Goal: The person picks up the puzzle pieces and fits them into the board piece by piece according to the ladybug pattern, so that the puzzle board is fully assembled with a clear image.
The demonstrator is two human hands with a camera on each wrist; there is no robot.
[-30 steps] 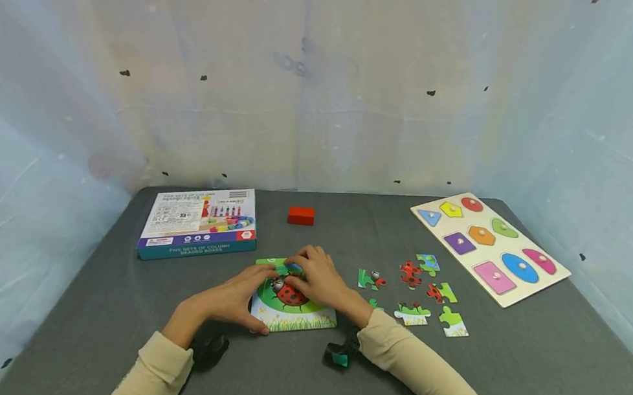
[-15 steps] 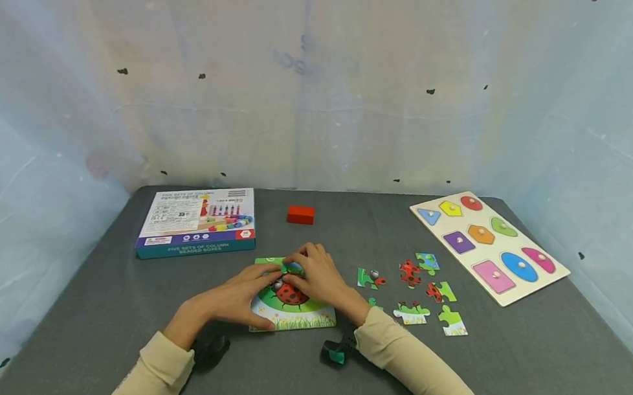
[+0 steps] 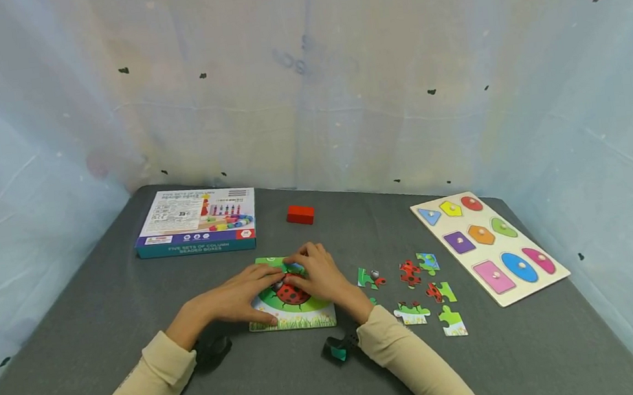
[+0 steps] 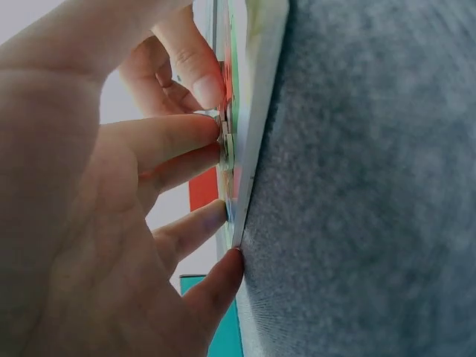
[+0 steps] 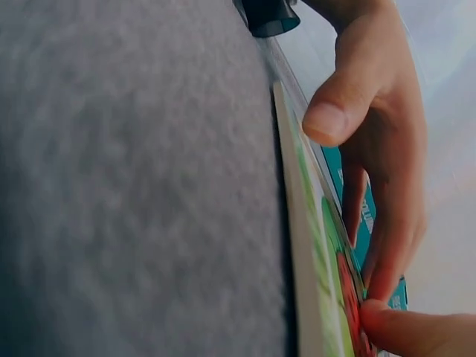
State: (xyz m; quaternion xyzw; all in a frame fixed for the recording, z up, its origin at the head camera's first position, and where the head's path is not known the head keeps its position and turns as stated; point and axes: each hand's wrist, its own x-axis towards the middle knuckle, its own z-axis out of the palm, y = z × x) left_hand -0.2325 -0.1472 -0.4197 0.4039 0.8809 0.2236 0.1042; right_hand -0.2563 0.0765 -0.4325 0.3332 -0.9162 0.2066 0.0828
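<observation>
A ladybug puzzle board [image 3: 301, 322] lies flat on the grey table between the two hands. The left hand [image 3: 240, 295] rests spread over the board's left side, its thumb near the lower left edge; in the left wrist view its fingertips [image 4: 208, 130] touch the board's surface and a slightly raised puzzle piece [image 4: 228, 151]. From the right, the right hand [image 3: 321, 276] reaches over the upper part, thumb and bent fingers pinching a puzzle piece [image 3: 295, 268] there, mostly hidden by the fingers. In the right wrist view, the right thumb [image 5: 398, 327] meets the red ladybug picture.
Several loose puzzle pieces [image 3: 410, 273] lie right of the board. Farther right is a wooden shape board [image 3: 504, 297] with knobs. A boxed bead set [image 3: 199, 247] stands at the back left, and a red block [image 3: 300, 215] sits behind the hands.
The left hand has shifted slightly right, farther over the board, its thumb moving up onto the board's lower left corner. The right hand stays almost still.
</observation>
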